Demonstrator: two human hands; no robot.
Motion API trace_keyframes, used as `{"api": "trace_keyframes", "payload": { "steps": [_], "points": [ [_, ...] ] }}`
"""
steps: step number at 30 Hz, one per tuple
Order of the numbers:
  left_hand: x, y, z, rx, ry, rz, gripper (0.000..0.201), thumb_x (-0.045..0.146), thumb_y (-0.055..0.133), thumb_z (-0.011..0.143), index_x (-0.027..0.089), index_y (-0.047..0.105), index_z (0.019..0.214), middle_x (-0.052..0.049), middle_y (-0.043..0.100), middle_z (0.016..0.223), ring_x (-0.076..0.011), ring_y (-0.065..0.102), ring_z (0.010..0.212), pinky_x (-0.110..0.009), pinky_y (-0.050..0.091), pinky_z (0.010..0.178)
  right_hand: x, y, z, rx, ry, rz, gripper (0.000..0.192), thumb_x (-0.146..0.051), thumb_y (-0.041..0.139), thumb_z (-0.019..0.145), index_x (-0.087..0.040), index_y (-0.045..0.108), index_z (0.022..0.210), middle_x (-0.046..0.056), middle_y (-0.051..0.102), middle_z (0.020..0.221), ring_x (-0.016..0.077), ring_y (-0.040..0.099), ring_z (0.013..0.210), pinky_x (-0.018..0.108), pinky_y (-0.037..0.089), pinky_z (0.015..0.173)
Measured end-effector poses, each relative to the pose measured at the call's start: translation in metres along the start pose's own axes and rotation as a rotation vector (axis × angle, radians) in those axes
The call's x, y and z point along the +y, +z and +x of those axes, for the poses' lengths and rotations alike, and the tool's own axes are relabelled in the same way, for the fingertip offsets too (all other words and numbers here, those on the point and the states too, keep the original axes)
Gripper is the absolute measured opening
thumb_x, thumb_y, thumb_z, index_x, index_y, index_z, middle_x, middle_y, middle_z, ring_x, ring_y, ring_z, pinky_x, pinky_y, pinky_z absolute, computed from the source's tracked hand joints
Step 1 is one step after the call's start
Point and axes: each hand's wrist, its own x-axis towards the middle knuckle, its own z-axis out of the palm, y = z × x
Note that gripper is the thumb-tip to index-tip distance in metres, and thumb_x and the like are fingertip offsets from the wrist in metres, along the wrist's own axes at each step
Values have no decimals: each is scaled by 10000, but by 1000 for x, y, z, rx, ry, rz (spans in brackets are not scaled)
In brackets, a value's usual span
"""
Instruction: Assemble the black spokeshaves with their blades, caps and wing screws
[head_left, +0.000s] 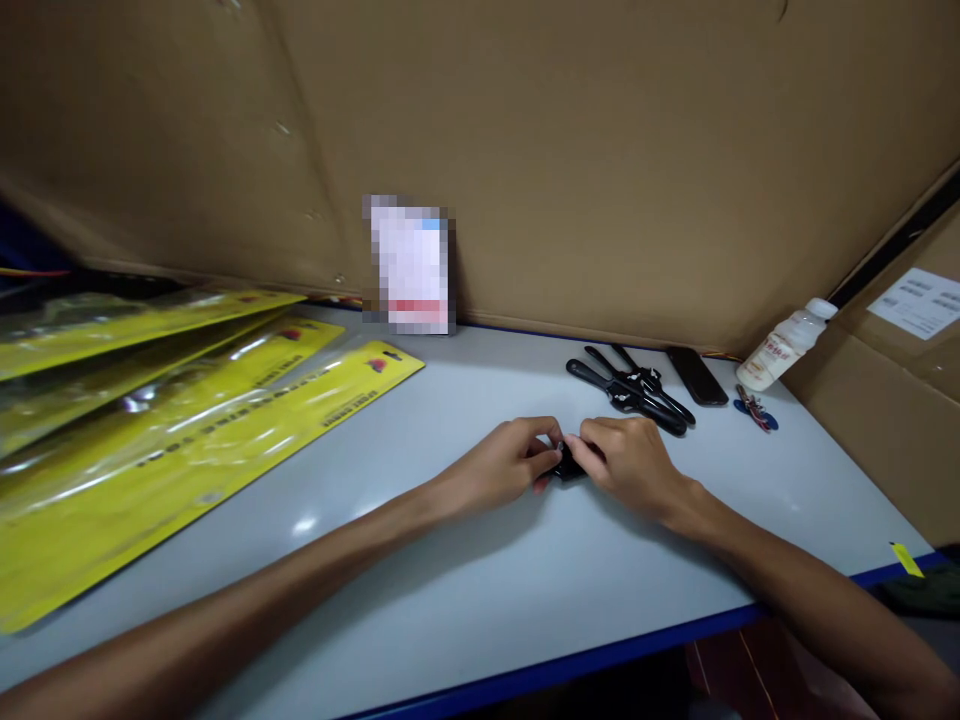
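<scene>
My left hand (504, 464) and my right hand (628, 460) meet at the middle of the white table (465, 580). Between their fingertips sits a small black part (568, 466), pinched from both sides and resting on the tabletop. Most of it is hidden by my fingers. Just behind my right hand lie a few black long-handled tools (631, 388) in a loose pile.
Yellow blister-pack cards (187, 420) in clear plastic are stacked at the left. A cardboard wall (570, 150) backs the table, with a blurred card (412, 265) leaning on it. At the right: a dark flat phone-like object (696, 375), a white bottle (784, 345), a small key ring (754, 408), a cardboard box (892, 390).
</scene>
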Motion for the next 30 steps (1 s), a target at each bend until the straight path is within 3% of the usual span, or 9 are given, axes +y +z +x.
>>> {"api": "trace_keyframes", "payload": {
  "steps": [4,7,9,17,24,30],
  "points": [
    [1,0,-1,-11,-29,-4,161,368,521,827,211,493,808,78,503,522,-74,333,391,-195,249,417,4,-4,0,-51,95,187,336,-255,541,947,-161,634,637,-36,490,522,95,348,492,259,255,511],
    [1,0,-2,-33,-38,-29,180,388,518,833,212,482,816,85,498,526,-69,324,387,-195,253,417,12,-10,-3,-47,-77,250,152,-253,602,931,-171,727,960,-3,610,712,112,493,607,245,367,599],
    [0,-1,-3,-60,-29,-25,188,393,515,837,207,493,821,88,484,534,-69,322,403,-197,250,427,18,-13,-4,-83,-189,251,196,-237,618,930,-204,726,1090,23,646,821,128,550,684,253,405,651],
    [1,-5,-2,-144,22,17,136,332,484,870,200,503,839,90,449,556,-86,309,484,-215,234,490,24,-18,-2,-185,-234,277,224,-240,629,936,-234,709,1144,31,661,852,159,581,762,285,441,722],
    [7,0,-2,-28,113,200,109,207,483,870,180,577,819,46,540,549,-120,447,524,-258,327,573,13,-8,-4,-112,-84,348,124,-210,549,951,-188,665,913,-4,663,749,115,546,622,239,383,607],
    [3,9,-6,148,130,332,219,154,479,859,156,625,1022,-62,710,777,-203,637,710,-299,408,636,-5,0,-7,-63,-10,114,171,-172,449,934,-185,570,1054,-27,599,649,116,465,495,241,316,541]
  ]
}}
